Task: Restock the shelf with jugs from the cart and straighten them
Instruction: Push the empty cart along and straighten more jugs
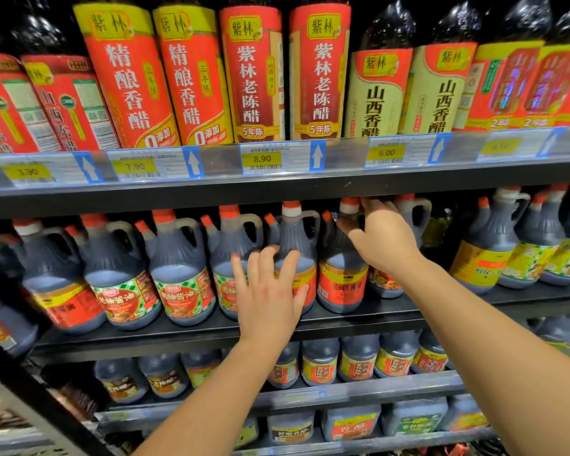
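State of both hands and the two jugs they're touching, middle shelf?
Dark plastic orange-capped jug with exposed handle: upright, capped.
Dark plastic orange-capped jug with red-and-yellow label: upright, capped.
Left hand: open, fingers flat on the exposed-handle jug.
Right hand: grips the red-and-yellow-label jug at its handle.

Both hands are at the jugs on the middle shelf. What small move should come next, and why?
Probably nudge the red-label jug into line with the right hand, which seems to grip it near its handle. The left hand lies flat on the neighbouring jug and can steady it. Both stand upright on the shelf, so only straightening seems left.
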The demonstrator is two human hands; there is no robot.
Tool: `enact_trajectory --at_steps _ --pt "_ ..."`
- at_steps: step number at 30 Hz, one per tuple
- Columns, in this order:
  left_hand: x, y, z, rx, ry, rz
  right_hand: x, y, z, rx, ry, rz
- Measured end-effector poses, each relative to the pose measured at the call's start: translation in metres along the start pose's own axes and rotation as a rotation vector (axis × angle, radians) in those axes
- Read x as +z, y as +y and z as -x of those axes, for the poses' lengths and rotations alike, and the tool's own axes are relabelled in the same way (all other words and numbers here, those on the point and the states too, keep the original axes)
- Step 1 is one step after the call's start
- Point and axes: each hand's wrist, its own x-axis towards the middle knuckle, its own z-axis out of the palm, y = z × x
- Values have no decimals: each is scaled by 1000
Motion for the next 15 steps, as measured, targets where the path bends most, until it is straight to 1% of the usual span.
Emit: enact_trajectory --at_steps 2,4,9,11,15 --pt "-2 2 -1 -11 0 14 1 3 2 -24 8 8" --pt "-3 5 -1 -9 18 28 0 10 7 1 53 41" --pt "-2 27 -3 82 58 71 -11 32 22 8 297 68" --pt "0 40 -5 123 72 86 -15 45 22 59 306 94" --pt "5 59 -11 146 53 82 -25 70 9 193 230 154"
